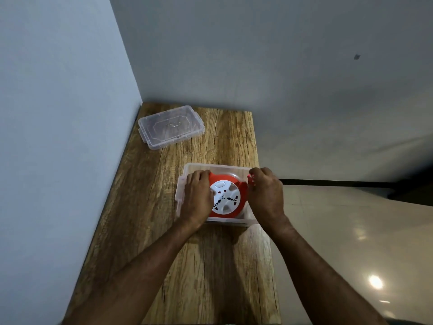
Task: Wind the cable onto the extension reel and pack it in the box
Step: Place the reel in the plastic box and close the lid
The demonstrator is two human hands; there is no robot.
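Note:
The round red extension reel [228,198], with a white socket face, lies flat inside the clear plastic box [234,167] at the middle of the wooden table [210,266]. My left hand [198,198] grips the reel's left edge, fingers curled over its rim. My right hand [266,194] holds the reel's right side, and its fingertips pinch a small red part [250,178] at the upper right edge. The cable is not visible.
The box's clear lid [171,127] lies on the table at the far left, near the blue-grey wall [58,137]. The table's right edge drops to a glossy tiled floor [351,242]. A second wall closes the far end.

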